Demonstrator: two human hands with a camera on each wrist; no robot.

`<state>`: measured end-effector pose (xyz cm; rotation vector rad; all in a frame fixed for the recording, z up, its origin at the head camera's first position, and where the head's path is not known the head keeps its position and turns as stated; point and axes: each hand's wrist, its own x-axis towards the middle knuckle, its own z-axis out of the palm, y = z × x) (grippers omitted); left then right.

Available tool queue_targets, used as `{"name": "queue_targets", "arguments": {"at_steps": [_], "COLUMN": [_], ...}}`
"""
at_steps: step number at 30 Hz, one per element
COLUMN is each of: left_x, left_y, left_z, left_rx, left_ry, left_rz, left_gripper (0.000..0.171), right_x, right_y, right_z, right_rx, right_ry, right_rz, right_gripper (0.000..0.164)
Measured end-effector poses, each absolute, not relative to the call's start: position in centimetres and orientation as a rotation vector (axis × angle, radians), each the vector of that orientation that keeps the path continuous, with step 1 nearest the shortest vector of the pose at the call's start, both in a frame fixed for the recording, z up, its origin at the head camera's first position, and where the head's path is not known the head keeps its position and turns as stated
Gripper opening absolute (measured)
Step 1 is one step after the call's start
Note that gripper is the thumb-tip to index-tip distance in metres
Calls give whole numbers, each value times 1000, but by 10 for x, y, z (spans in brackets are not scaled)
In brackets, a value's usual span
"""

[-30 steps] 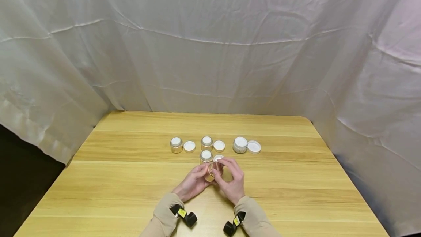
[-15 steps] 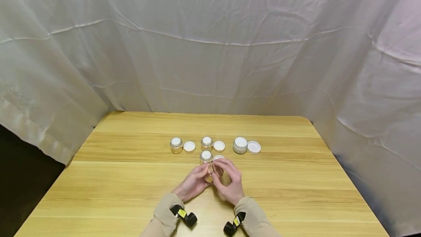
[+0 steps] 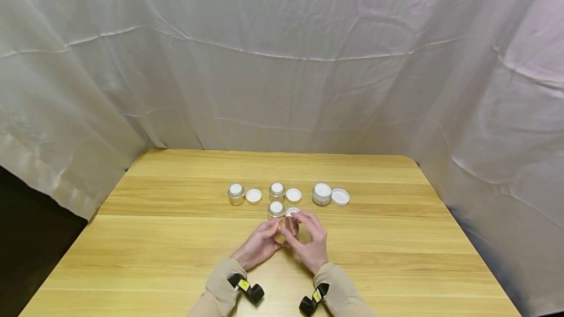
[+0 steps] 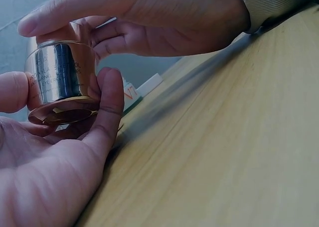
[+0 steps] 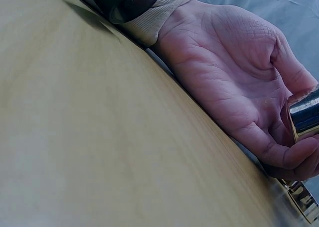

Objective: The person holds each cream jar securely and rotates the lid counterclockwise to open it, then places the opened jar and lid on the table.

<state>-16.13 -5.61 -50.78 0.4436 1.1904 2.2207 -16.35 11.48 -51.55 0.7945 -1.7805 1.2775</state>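
Note:
A shiny gold cosmetic jar (image 4: 62,75) with printed lettering is held tilted above the wooden table. My left hand (image 3: 259,246) grips its body; in the left wrist view the thumb and fingers wrap around the sides. My right hand (image 3: 312,246) has its thumb and fingertips on the copper-coloured lid (image 3: 292,226), pinching it at the jar's top. Whether the lid is screwed down cannot be told. The right wrist view shows the left palm (image 5: 219,72) and part of the jar at the right edge. Just beyond the hands stands another small gold jar (image 3: 276,209), partly hidden.
Farther back stand a gold jar (image 3: 236,194) at left, a second gold jar (image 3: 277,192) mid-table and a silver-grey jar (image 3: 321,194) at right. White-lined lids lie beside them, such as the large lid (image 3: 340,197). A grey curtain (image 3: 282,87) surrounds the table.
My right fingers shifted inward around the lid half a second ago and are now back near their earlier pose. My left hand and the other jars stay put.

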Motion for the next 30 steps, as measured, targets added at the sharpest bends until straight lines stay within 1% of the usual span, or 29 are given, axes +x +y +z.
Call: {"name": "queue_targets", "arguments": {"at_steps": [4, 8, 11, 17, 24, 30], "left_x": [-161, -160, -161, -162, -161, -160], "left_y": [-56, -56, -56, -56, -56, -56], "left_z": [-508, -508, -508, -508, -508, -507], "left_rx": [440, 426, 425, 449, 430, 431], "left_ry": [1170, 1152, 1151, 1182, 1161, 1164], "left_rz": [2233, 2250, 2249, 2218, 2236, 2241], "left_gripper": [61, 61, 62, 61, 62, 61], "right_x": [-165, -165, -163, -162, -166, -165], "right_y": [115, 115, 114, 115, 115, 115], "right_z": [-517, -518, -515, -516, -519, -520], "right_rx": [867, 938, 916, 782, 852, 934], "right_ry": [-1757, -1741, -1759, -1793, -1756, -1755], "right_rz": [1301, 1312, 1309, 1281, 1294, 1341], "right_gripper": [37, 42, 43, 40, 34, 43]}}
